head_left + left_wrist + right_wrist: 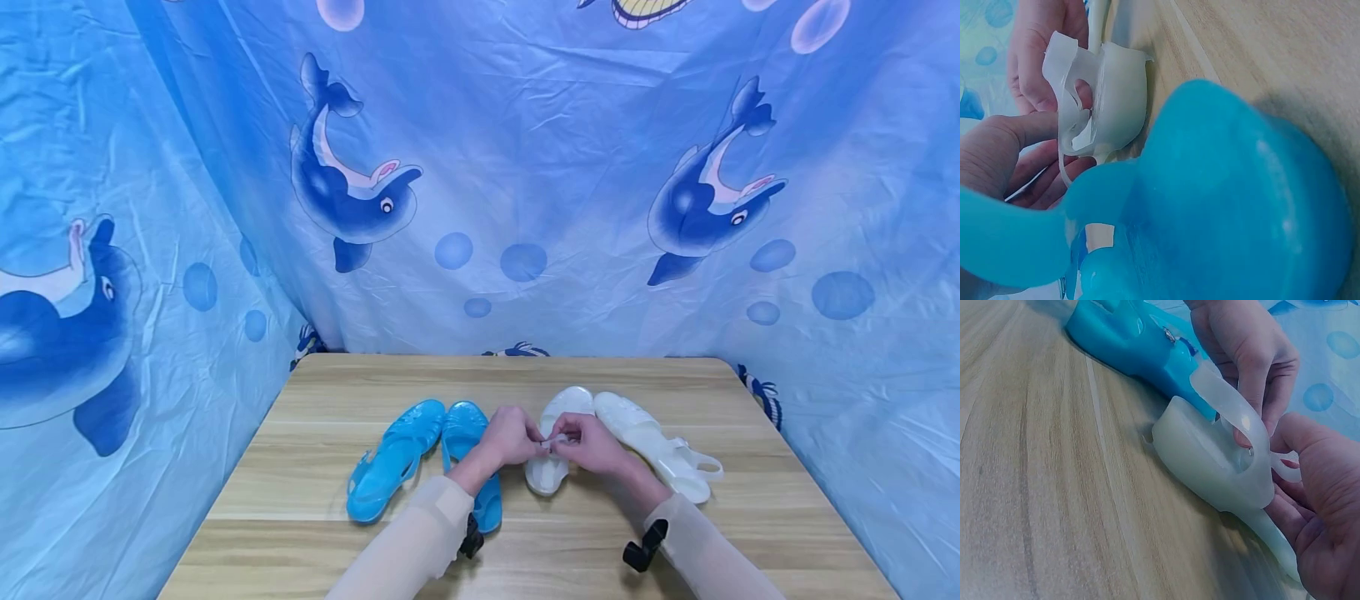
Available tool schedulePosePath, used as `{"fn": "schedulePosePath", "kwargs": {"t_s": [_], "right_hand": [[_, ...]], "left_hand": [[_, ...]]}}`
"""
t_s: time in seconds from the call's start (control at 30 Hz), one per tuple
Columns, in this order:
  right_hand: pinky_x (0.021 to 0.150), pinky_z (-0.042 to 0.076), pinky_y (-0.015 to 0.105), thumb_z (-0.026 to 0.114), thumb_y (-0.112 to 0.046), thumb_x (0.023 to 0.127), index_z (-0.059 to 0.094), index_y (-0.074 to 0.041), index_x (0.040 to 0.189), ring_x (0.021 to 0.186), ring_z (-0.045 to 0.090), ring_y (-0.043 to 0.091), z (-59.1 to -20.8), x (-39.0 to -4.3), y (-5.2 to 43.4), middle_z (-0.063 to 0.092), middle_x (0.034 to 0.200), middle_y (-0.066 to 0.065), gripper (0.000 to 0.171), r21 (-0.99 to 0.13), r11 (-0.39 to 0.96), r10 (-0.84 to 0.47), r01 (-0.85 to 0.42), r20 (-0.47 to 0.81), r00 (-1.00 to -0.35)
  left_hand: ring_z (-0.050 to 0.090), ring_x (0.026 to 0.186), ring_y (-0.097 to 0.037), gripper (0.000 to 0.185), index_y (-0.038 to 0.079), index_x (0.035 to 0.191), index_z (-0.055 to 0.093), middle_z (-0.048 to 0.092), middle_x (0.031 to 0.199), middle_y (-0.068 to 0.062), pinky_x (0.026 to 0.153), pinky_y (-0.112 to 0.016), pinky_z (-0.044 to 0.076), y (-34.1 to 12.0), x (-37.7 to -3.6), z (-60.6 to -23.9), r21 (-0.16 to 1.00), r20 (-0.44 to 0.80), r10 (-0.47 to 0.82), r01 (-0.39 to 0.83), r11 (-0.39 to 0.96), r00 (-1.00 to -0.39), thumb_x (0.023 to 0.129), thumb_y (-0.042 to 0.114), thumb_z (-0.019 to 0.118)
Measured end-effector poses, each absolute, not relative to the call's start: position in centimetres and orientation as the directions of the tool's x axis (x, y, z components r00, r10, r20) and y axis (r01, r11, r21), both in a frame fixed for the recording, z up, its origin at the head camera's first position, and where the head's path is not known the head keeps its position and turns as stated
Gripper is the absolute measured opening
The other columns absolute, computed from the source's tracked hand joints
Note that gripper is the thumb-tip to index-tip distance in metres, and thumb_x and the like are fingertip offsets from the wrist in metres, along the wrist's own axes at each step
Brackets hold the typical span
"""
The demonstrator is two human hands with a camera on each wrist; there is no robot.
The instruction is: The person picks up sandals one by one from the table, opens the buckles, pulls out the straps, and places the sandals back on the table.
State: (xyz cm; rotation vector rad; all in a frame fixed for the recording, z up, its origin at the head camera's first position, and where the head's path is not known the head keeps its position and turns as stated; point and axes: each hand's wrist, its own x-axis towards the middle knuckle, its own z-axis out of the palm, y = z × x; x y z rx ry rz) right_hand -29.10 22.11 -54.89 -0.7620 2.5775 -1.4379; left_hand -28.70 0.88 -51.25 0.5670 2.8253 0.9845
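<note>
Both hands meet over the left one of two white jelly sandals (548, 477), which stands on the table with its toe pointing away from me. My left hand (512, 435) pinches the sandal's ankle strap near its small metal buckle (1250, 450). From the other side, my right hand (591, 442) holds the strap's narrow free end (1287, 469) between thumb and fingers. The strap arches above the heel (1121, 94). Beside it on the right lies the second white sandal (637, 425), its strap standing out at the heel.
A pair of blue jelly sandals (384, 477) lies to the left; the nearer blue one (489, 502) is partly under my left forearm. The wooden table (315, 433) ends at a blue dolphin-print curtain (510, 183) behind and at the sides.
</note>
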Motion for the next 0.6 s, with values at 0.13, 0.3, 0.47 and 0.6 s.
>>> {"fn": "schedulePosePath", "kwargs": {"t_s": [0.13, 0.3, 0.47, 0.6], "right_hand": [[0.078, 0.055, 0.021, 0.078, -0.014, 0.096, 0.073, -0.013, 0.097, 0.085, 0.067, 0.002, -54.89, -29.22, 21.97, 0.073, 0.095, 0.002, 0.006, -0.820, 0.416, -0.479, -0.393, 0.169, -0.861], [0.080, 0.056, 0.021, 0.079, -0.018, 0.097, 0.074, -0.015, 0.094, 0.085, 0.068, 0.002, -54.65, -29.15, 21.89, 0.075, 0.094, -0.001, 0.006, -0.808, 0.437, -0.486, -0.396, 0.158, -0.859], [0.076, 0.053, 0.020, 0.077, -0.016, 0.097, 0.074, -0.012, 0.093, 0.083, 0.064, 0.003, -54.46, -29.05, 21.92, 0.075, 0.095, 0.001, 0.006, -0.787, 0.468, -0.477, -0.401, 0.157, -0.865], [0.071, 0.052, 0.021, 0.076, -0.013, 0.096, 0.074, -0.007, 0.096, 0.081, 0.063, 0.004, -54.56, -29.04, 22.02, 0.075, 0.097, 0.005, 0.006, -0.799, 0.459, -0.475, -0.389, 0.150, -0.867]], "left_hand": [[0.062, 0.070, -0.003, 0.015, 0.016, 0.087, 0.088, 0.080, 0.080, 0.005, 0.062, -0.019, 0.052, 0.93, -28.68, -51.09, 0.607, 0.021, 0.364, 0.301, 0.735, -0.931, 0.086, 0.030, 0.091], [0.062, 0.070, -0.004, 0.014, 0.016, 0.088, 0.088, 0.081, 0.081, 0.005, 0.062, -0.019, 0.053, 1.01, -28.68, -50.97, 0.610, 0.016, 0.360, 0.295, 0.736, -0.933, 0.086, 0.030, 0.090], [0.063, 0.070, -0.006, 0.018, 0.015, 0.089, 0.088, 0.080, 0.078, 0.004, 0.061, -0.020, 0.054, 0.98, -28.66, -50.80, 0.619, 0.003, 0.361, 0.285, 0.732, -0.933, 0.087, 0.033, 0.090], [0.063, 0.068, -0.006, 0.020, 0.015, 0.089, 0.088, 0.079, 0.076, 0.005, 0.060, -0.020, 0.054, 0.87, -28.63, -50.79, 0.625, -0.005, 0.365, 0.282, 0.728, -0.931, 0.088, 0.035, 0.089]]}}
